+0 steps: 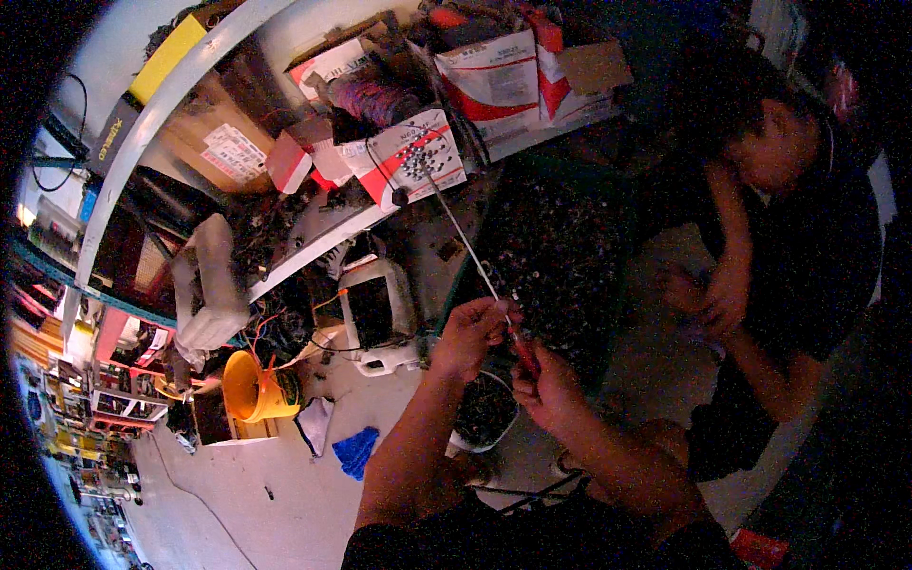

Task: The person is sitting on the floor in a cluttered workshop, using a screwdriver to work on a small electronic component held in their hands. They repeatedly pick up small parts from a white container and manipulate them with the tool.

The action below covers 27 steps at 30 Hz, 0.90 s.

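My right hand [551, 388] is closed around the red handle [524, 355] of a tool with a long, thin metal shaft [463, 236]. Pinched fingers of my left hand [467, 338] meet the shaft just beyond the handle. The shaft points up and to the left, its far end at a cluster of small dark and pale bits [424, 156]; I cannot tell whether they cling to it. Just beyond my hands is a large dark green bin [622, 313] filled with small dark parts. A white bucket [513, 418] with dark bits stands below them.
A person [727, 237] sits at the right, hands near the bin. Red-and-white cartons [489, 76] fill the metal shelf [328, 245] behind. On the left are a yellow bucket [243, 385], a grey-white machine housing [389, 290] and a blue cloth [355, 453].
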Available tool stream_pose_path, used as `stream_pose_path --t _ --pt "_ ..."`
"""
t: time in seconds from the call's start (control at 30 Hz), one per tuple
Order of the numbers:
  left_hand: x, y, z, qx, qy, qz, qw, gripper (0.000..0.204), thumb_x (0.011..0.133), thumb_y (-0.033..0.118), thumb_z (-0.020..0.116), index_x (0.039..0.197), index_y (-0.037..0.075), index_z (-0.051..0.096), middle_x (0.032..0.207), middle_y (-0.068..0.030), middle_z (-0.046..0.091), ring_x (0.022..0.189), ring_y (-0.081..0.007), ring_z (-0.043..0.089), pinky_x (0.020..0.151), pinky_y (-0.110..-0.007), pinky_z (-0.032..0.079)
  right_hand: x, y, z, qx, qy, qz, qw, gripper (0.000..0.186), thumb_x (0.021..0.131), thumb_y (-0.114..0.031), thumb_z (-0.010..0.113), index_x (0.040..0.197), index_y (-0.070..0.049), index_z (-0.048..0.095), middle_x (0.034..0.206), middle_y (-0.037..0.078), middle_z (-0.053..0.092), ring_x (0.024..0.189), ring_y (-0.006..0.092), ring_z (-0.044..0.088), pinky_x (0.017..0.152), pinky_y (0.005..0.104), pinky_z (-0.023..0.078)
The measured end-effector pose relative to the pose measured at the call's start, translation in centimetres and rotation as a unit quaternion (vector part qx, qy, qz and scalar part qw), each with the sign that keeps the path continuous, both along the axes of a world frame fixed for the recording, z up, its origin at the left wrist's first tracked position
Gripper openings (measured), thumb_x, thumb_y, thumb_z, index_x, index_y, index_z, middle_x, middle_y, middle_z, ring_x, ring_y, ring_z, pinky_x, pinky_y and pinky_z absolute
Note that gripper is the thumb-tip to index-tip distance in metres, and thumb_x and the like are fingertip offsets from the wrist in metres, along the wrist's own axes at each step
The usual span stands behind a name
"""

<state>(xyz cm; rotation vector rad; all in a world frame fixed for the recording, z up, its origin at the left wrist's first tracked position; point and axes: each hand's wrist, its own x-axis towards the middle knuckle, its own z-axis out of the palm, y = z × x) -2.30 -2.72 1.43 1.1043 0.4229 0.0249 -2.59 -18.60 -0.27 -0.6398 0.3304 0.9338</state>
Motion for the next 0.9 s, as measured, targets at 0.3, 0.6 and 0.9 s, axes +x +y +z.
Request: stream_pose_path --t 0.3,0.6,0.9 --pt "0.6 -0.1 -0.8 0.064 0.045 0.022 0.997 0.019 0.092 0.021 0.059 0.092 0.003 0.065 0.079 -0.0016 0.065 0.061 -0.0062 0.048 0.054 -0.021 0.036 -0.8 1.7 0.9 -0.122 -0.133 -0.098 0.979 0.018 0.096 -0.028 0.051 0.097 -0.01 0.053 0.076 0.0 0.051 0.062 0.01 0.044 0.054 0.0259 0.037" --pt "0.5 0.6 -0.8 -0.015 -0.019 -0.009 1.0 0.017 0.093 0.019 0.057 0.098 0.004 0.063 0.083 -0.0019 0.064 0.06 -0.0064 0.045 0.053 -0.02 0.035 0.3 0.1 -0.8 0.009 -0.001 -0.021 1.0 0.022 0.095 -0.031 0.05 0.098 -0.011 0.056 0.074 -0.001 0.052 0.054 0.0102 0.043 0.045 0.0244 0.033" --pt "1.1 -0.4 -0.1 -0.021 0.023 0.036 0.999 0.016 0.091 0.019 0.06 0.095 0.004 0.063 0.081 -0.0007 0.064 0.063 -0.0068 0.047 0.055 -0.02 0.037 -0.3 1.5 -0.4 -0.082 -0.067 -0.112 0.988 0.028 0.094 -0.036 0.052 0.094 -0.009 0.056 0.07 -0.001 0.05 0.052 0.0089 0.042 0.044 0.0231 0.031"
